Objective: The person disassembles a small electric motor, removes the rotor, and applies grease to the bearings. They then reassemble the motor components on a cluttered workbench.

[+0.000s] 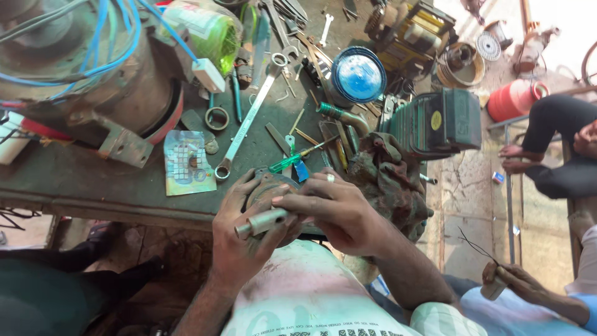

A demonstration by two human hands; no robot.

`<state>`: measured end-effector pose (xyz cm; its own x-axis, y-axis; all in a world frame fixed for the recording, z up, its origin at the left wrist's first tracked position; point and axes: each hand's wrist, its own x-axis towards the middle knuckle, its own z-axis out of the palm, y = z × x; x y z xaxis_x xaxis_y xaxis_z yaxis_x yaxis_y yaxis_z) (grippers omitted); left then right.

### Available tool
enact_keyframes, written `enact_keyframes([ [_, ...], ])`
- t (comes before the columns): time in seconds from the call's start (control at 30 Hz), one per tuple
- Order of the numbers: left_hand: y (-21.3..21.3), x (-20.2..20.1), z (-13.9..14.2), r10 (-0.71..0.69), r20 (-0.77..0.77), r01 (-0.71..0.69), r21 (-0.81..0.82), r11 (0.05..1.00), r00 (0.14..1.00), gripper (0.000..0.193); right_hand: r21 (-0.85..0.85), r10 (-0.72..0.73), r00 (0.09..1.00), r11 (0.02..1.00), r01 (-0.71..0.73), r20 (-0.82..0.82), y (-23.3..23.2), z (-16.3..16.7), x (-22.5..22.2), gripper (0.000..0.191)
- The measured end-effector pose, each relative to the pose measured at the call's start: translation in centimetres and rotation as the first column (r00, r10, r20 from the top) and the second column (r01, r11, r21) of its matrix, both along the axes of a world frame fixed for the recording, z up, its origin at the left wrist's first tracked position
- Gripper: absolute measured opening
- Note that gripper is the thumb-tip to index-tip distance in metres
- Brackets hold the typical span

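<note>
You're gripping a shafted part.
Both hands, left (239, 239) and right (329, 208), are closing around the part (264, 219) beside the desk (93, 186).

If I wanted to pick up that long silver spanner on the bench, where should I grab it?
Probably the straight middle of the long silver spanner, coming from above. It lies flat on the workbench, slanting from the ring end near the green bottle to the open end by the small card. The shaft is slim and mostly bare there, while clutter crowds the upper end.
</note>
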<state>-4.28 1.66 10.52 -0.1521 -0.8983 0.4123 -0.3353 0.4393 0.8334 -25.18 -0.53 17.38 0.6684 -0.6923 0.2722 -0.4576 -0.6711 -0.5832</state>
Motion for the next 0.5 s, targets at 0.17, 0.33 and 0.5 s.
enact_keyframes([
  [0.17,0.4,-0.5,-0.5,-0.016,-0.041,0.016,-0.017,1.0,0.999,0.043,-0.097,-0.007,0.994,0.995,-0.004,-0.108,0.0,-0.4,-0.2,0.072],
  [0.33,0.9,-0.6,-0.6,0.023,-0.007,-0.023,0.058,0.998,1.0,0.04,0.084,-0.327,0.937,0.944,0.319,0.12,0.0,-2.8,-2.8,0.036],
  [0.5,0.7,-0.9,0.0,0.042,-0.054,-0.039,0.062,0.997,0.998,0.038,0.087,-0.551,0.824,0.821,0.564,-0.133,0.4,-7.5,-4.9,0.029],
])
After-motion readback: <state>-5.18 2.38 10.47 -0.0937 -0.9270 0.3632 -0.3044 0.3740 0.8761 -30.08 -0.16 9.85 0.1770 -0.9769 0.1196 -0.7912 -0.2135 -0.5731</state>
